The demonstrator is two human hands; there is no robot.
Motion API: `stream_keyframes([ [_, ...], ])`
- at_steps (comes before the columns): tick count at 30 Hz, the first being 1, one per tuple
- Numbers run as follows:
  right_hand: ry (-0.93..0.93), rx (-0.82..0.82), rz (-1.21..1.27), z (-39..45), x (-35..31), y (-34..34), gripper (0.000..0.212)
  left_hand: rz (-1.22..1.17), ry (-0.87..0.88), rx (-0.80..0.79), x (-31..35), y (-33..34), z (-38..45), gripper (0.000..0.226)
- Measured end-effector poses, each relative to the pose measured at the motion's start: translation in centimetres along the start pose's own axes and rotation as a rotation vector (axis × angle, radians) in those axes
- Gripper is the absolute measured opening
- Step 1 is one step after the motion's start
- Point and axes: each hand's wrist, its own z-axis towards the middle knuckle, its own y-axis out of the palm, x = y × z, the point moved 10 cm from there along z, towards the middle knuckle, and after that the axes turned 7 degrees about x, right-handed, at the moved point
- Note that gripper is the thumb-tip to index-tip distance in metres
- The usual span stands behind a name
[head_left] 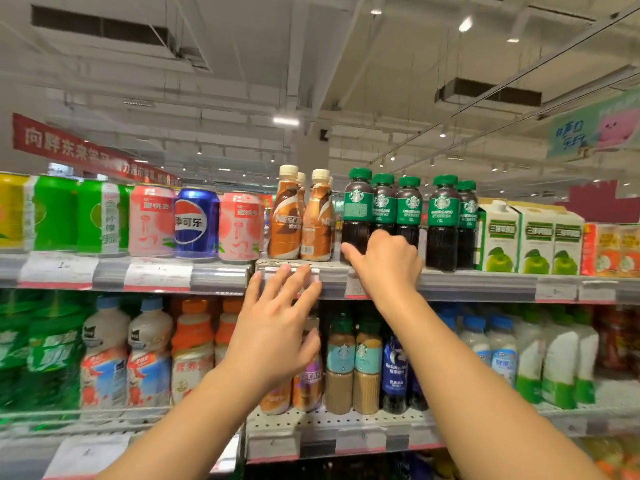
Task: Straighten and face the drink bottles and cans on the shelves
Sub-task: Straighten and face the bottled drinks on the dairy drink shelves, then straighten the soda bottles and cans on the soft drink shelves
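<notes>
Dark coffee bottles w/ green caps and green Americano labels (pixel 412 220) stand in a loose cluster on the top grey metal shelf (pixel 485 282), between tan Nescafe bottles w/ cream caps (pixel 301 220) and white apple-juice cartons (pixel 530 244). Right hand (pixel 384 261) wraps a front bottle low down, fingers curled round its base, thumb out toward the bottle at the left end. Left hand (pixel 277 327) is open, fingers spread, holding nothing, tips at the shelf's price-tag strip (pixel 294 271). Labels sit at mixed angles & gaps look uneven. Best approach, imo: grip low, twist till logo faces out, pull flush to the shelf lip; use the free hand to steady neighbours so none tip.
</notes>
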Motion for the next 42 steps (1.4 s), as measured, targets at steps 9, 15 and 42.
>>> stream_keyframes([
  [9,-0.067,0.05,0.036,-3.0,-0.2,0.7,0.045,-0.123,0.043,-0.03,0.0,0.5,-2.5,0.063],
  [15,-0.269,0.076,0.18,-9.9,-2.0,0.1,0.035,-0.241,0.009,-0.09,-0.6,0.4,-8.7,0.05],
  [42,-0.52,-0.721,0.838,-34.7,-16.9,-3.7,0.02,-0.085,-0.535,-0.509,-11.2,-14.2,-34.9,0.047],
])
